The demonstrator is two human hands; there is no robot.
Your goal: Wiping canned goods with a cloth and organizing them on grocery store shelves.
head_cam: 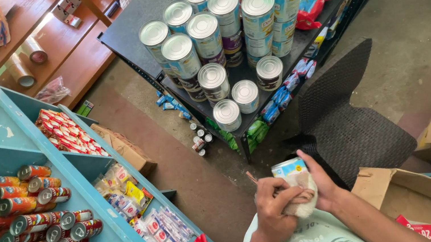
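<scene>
Head view: I hold a small can (290,168) low in the middle of the scene, above my lap. My right hand (320,182) wraps it from behind, fingers closed on it through a pale cloth (303,196). My left hand (273,210) presses on the cloth, fingers curled. Beyond stands a dark table (127,34) stacked with tall tins (224,27). A blue shelf (104,236) of cans runs along the left; an open cardboard box (413,202) sits near right.

Light-blue can (290,169) — upright, cloth (304,198) wrapped round, perhaps wiping.
</scene>
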